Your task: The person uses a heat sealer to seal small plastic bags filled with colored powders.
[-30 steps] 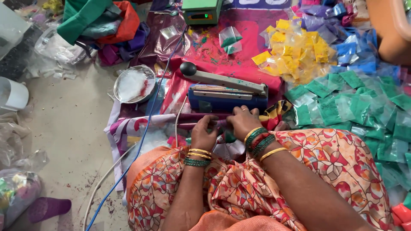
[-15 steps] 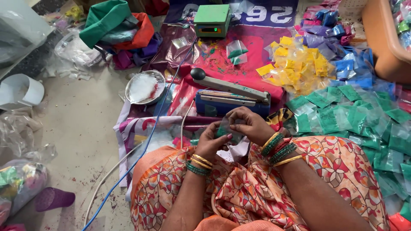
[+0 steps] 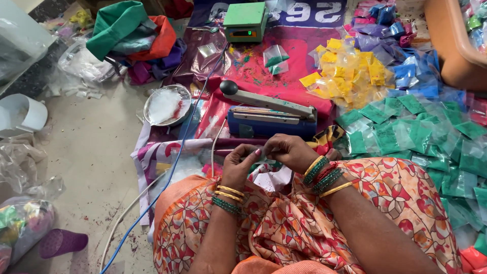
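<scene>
Head view: left hand (image 3: pixel 238 165) and right hand (image 3: pixel 289 152) meeting above orange patterned lap, both grips pinched narrow on small clear plastic pouch (image 3: pixel 259 156), mostly hidden. Probably light, limp, slippery; best pinched by edges. Blue heat sealer (image 3: pixel 269 119) just beyond.

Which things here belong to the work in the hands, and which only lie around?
In use: left hand and right hand pinching a small packet; blue heat sealer; green packets.

Lying about: cloth heap, purple cup, white tub, metal bowl.
</scene>
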